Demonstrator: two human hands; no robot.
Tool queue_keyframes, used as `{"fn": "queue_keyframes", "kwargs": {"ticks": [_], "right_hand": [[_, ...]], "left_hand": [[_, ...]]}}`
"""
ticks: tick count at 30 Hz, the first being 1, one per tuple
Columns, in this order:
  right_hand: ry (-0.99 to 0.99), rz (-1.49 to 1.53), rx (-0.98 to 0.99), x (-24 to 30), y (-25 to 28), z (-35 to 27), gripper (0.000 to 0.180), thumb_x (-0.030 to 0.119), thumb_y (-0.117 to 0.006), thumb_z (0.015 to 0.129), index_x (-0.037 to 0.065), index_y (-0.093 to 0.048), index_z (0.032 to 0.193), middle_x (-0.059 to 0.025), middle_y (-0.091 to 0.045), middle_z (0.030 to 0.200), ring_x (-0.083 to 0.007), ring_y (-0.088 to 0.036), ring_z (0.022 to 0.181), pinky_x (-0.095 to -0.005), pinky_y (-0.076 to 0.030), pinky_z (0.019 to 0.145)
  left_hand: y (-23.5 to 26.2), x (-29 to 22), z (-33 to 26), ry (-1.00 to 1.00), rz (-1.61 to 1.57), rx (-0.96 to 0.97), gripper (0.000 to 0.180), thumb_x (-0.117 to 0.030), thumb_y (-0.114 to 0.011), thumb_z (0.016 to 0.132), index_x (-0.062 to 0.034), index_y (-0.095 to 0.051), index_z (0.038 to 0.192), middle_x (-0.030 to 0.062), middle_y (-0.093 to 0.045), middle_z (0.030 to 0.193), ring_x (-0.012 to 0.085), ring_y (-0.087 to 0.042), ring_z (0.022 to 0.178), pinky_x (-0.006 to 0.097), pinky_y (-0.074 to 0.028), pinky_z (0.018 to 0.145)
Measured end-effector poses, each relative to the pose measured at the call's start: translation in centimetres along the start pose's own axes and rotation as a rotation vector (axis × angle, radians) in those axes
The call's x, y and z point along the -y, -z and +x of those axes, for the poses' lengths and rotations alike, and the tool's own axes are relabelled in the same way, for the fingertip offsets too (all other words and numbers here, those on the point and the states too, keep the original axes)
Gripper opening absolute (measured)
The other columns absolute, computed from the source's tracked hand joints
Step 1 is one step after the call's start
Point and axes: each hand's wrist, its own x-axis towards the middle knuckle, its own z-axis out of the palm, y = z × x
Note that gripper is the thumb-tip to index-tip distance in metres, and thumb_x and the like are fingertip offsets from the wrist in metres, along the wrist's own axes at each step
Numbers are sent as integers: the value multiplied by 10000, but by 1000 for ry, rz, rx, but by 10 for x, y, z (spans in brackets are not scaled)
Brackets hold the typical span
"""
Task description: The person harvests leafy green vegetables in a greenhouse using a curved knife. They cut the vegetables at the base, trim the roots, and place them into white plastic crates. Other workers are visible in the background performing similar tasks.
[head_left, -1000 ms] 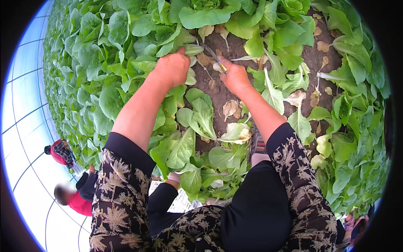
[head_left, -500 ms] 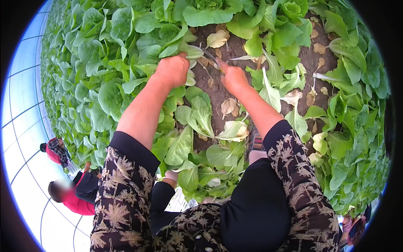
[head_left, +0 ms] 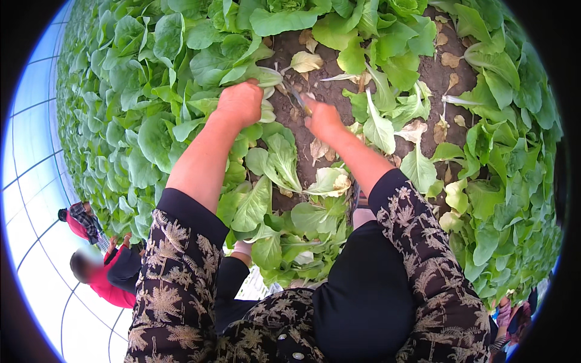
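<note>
My left hand (head_left: 241,103) is closed around the base of a leafy green plant (head_left: 264,76), whose pale stalks poke out beside the knuckles. Just to its right, my right hand (head_left: 325,122) grips a small knife (head_left: 295,95) by the handle. The thin blade points up and left, toward the cut-pale stalk end by the left hand; whether it touches the stalk I cannot tell. Loose green leaves (head_left: 282,158) lie on the soil nearer to me, below the left wrist.
Dense rows of leafy greens (head_left: 157,136) fill the left, with more plants (head_left: 484,199) at right. Withered leaves (head_left: 305,62) litter the brown soil (head_left: 339,60) between. A person in red (head_left: 109,284) crouches at lower left, another person (head_left: 78,221) beyond. People also show at lower right.
The view has shifted slightly, with the plants moving a little left in it. Both hands keep their holds, and the right hand with the knife has come slightly nearer to me.
</note>
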Motion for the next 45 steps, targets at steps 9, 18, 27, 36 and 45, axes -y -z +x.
{"fn": "queue_keyframes", "kwargs": {"ticks": [9, 18, 27, 36, 45], "right_hand": [[65, 464, -214, -46, 7, -43, 708, 85, -792, 722, 60, -489, 1361, -148, -665, 1138, -195, -656, 919, -285, -515, 856], [196, 1146, 230, 5, 91, -51, 587, 154, -771, 747, 32, -527, 1267, -63, -621, 1218, -43, -577, 853, -167, -425, 603], [97, 1049, 218, 34, 77, -67, 472, 228, -780, 759, 7, -554, 1110, 7, -584, 830, -44, -509, 649, -184, -398, 517], [120, 1047, 420, 107, 82, -110, 381, 200, -755, 793, 37, -587, 1094, 13, -600, 921, -67, -525, 804, -228, -452, 752], [215, 890, 529, 167, 79, -144, 458, 271, -748, 806, 29, -541, 1134, -6, -563, 948, -84, -514, 830, -243, -445, 749]], "left_hand": [[15, -24, -80, -78, -376, -245, 602, -5, -598, 641, -72, -597, 1239, 105, -496, 1387, 318, -588, 1112, 393, -488, 953], [-3, -48, -146, -204, -1755, 13, 764, -61, -623, 570, 35, -526, 1322, 185, -482, 1382, 229, -542, 1211, 322, -373, 1064], [-89, -56, -186, -82, -2684, -146, 722, -107, -574, 706, 92, -388, 1374, 199, -592, 1238, 285, -613, 1091, 367, -448, 1010], [-75, -71, -223, -92, -2454, -273, 598, -139, -543, 758, 62, -478, 1317, 161, -617, 1199, 240, -615, 1054, 329, -458, 966], [-79, -81, -274, -135, -2867, -449, 441, -127, -525, 928, -4, -472, 1349, 101, -588, 1253, 189, -594, 1085, 332, -479, 956]]}}
